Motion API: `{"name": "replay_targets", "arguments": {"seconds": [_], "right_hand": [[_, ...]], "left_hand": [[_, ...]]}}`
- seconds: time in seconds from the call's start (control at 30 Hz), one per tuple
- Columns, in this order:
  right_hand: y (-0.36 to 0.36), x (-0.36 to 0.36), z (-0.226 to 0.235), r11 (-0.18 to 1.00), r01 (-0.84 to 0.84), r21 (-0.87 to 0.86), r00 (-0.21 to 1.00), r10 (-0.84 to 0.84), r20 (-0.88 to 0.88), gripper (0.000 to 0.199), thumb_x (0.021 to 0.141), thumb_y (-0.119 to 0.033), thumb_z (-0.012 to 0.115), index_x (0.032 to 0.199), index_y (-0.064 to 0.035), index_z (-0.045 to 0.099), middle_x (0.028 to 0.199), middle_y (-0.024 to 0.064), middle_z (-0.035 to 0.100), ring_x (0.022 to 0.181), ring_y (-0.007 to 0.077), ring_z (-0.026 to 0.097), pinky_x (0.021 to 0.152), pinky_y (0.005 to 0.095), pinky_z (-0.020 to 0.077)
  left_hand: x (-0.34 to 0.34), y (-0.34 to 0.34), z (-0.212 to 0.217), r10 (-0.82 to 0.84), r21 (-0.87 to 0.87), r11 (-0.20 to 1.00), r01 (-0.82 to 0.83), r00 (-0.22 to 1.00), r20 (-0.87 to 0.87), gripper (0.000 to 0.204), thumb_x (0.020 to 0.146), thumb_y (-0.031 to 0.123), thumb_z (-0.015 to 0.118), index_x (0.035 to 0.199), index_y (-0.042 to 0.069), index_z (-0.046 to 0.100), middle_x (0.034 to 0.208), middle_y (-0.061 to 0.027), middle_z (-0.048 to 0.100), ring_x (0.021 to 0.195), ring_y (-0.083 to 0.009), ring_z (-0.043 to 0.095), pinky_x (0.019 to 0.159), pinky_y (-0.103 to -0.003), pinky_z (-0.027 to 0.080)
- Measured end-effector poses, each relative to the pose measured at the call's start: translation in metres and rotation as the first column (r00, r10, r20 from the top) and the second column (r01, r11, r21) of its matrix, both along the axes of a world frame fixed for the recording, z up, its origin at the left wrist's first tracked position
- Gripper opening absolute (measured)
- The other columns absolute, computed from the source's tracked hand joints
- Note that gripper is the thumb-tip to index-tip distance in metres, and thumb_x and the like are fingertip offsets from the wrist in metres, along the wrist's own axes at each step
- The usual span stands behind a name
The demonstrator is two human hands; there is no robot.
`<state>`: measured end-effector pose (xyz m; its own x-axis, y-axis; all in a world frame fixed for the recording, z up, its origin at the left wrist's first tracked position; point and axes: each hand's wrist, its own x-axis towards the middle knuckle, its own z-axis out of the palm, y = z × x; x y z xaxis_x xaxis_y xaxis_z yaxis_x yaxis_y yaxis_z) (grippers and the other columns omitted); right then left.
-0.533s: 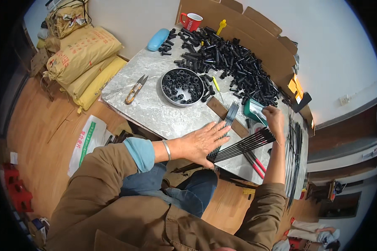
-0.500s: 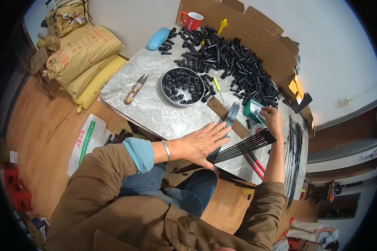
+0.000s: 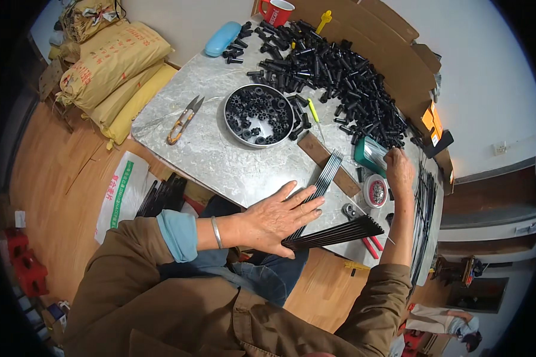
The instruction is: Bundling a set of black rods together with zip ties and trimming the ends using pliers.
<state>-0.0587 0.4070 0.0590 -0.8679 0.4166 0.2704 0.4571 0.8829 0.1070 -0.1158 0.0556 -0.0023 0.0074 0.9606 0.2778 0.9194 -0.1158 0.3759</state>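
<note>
While the left hand lies flat and spread, palm down, on the grey marbled table, its fingers press the near ends of a bundle of thin black rods that fans out to its right along the table's near edge. A second row of grey rods runs away from its fingertips toward a brown wooden strip. The right hand is up beyond the rods, its fingers curled around the edge of a green box, though how tightly I cannot tell. Just on the near side of that hand sits a small round tin. Ahead of the left hand a bare stretch of tabletop stays open as far as the round metal bowl of black rings, with orange-handled snips farther off to its left. Behind the bowl a heap of black tubes fills the far side up to the cardboard wall. Compared with half a second ago, both hands hold nearly the same places; the left hand's fingers look slightly more spread over the rod ends, and the rest of the table is unchanged.
</note>
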Motion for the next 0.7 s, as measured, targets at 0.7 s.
{"name": "replay_targets", "arguments": {"seconds": [0.7], "right_hand": [[-0.091,0.028,-0.010,0.853,-0.331,-0.403,0.940,0.261,-0.221,0.016,0.079,-0.004,0.063,0.094,-0.0078,0.067,0.079,0.0093,0.060,0.072,0.0283,0.061,0.063,0.0360,0.0473]], "left_hand": [[0.000,0.010,0.011,-0.026,-0.121,0.992,0.028,1.000,0.015,0.089,0.075,0.058,0.061,0.138,0.001,0.037,0.152,-0.0157,0.022,0.142,-0.0340,0.015,0.113,-0.051,0.013]]}}
